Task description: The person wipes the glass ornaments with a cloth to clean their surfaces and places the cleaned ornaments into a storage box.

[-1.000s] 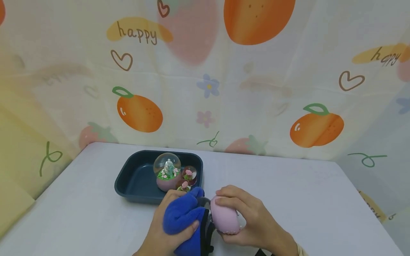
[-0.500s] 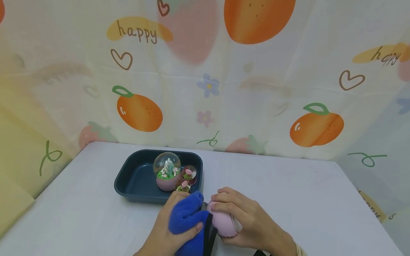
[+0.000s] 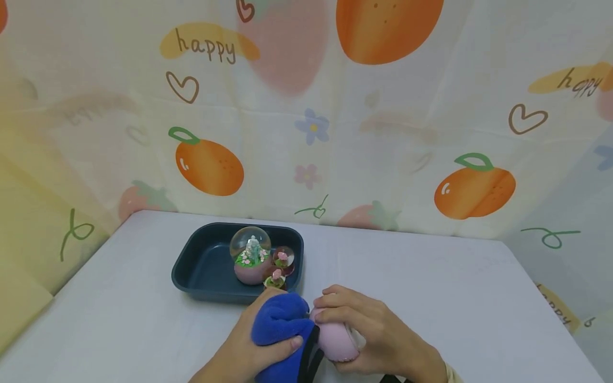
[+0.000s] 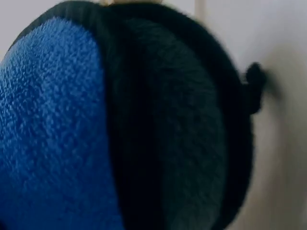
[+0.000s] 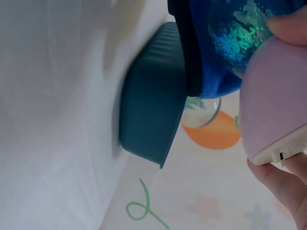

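My right hand (image 3: 378, 332) grips the pink base of a snow globe (image 3: 335, 338), tipped on its side with the base to the right. Its glass dome, with glitter inside, shows in the right wrist view, where a blue cloth (image 5: 213, 72) with black edging lies around it. My left hand (image 3: 244, 346) holds this bunched cloth (image 3: 282, 324) over the dome, thumb across its front. In the left wrist view the folded cloth (image 4: 57, 120) and its dark grey lining hide the globe.
A dark teal tray (image 3: 206, 266) stands behind my hands on the white table (image 3: 431, 276). At its right end sit a larger snow globe (image 3: 251, 258) and two small glass balls with pink flowers inside (image 3: 283, 259). A fruit-print curtain (image 3: 383, 175) hangs behind the table.
Both hands have sunk slightly toward me. The cloth has shifted right and closed up against the pink base, covering the dome in the head view, and the globe has turned a little.
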Tool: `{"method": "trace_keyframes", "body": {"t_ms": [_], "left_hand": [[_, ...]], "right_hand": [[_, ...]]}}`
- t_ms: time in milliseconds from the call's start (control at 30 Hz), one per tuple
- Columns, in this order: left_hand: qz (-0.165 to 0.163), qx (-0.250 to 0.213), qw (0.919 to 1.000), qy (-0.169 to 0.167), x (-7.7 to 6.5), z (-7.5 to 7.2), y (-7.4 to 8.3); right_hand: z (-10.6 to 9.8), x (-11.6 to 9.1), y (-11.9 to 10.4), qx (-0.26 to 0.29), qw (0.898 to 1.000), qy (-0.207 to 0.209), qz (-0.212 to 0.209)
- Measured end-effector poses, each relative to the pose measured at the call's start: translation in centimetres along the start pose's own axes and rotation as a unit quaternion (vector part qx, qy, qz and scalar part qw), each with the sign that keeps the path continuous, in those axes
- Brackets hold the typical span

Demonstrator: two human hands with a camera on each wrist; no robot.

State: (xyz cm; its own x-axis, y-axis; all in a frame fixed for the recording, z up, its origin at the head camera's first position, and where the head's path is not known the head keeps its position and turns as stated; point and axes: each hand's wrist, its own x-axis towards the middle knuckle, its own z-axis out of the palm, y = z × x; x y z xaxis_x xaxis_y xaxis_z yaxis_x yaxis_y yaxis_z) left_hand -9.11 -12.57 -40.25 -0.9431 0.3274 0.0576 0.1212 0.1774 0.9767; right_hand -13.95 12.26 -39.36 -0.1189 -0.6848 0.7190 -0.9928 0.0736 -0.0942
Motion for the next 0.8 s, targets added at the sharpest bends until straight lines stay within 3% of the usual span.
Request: {"method": "trace_keyframes", "body": {"t_ms": [67, 233, 300, 500, 633, 733, 800], "left_hand": [[0.001, -0.002, 1.0, -0.002, 0.0, -0.1, 0.0], [-0.017, 0.011, 0.9982, 0.056, 0.0, 0.0, 0.1], [-0.026, 0.007, 0.9976, 0.064, 0.0, 0.0, 0.1], [-0.034, -0.046, 0.9983, -0.003, 0.2, -0.6, -0.4], [-0.022, -0.086, 0.9953, -0.04, 0.3, -1.1, -1.2], [-0.02, -0.123, 0.9895, -0.073, 0.2, -1.5, -1.6], [-0.047, -0.172, 0.9792, -0.098, 0.0, -1.6, -1.9]], "right_hand": [[0.0, 0.1, 0.0, 0.001, 1.0, -0.005, -0.007], [-0.1, 0.1, -0.1, -0.011, 1.0, -0.017, 0.0], [-0.2, 0.1, -0.2, -0.014, 1.0, -0.023, 0.007], [-0.2, 0.0, -0.4, 0.003, 1.0, -0.026, -0.006], [-0.2, 0.0, -0.7, 0.041, 0.999, -0.023, -0.006], [-0.2, 0.2, -1.0, 0.086, 0.996, -0.025, 0.005], [-0.3, 0.3, -1.2, 0.142, 0.989, -0.024, 0.019]]}}
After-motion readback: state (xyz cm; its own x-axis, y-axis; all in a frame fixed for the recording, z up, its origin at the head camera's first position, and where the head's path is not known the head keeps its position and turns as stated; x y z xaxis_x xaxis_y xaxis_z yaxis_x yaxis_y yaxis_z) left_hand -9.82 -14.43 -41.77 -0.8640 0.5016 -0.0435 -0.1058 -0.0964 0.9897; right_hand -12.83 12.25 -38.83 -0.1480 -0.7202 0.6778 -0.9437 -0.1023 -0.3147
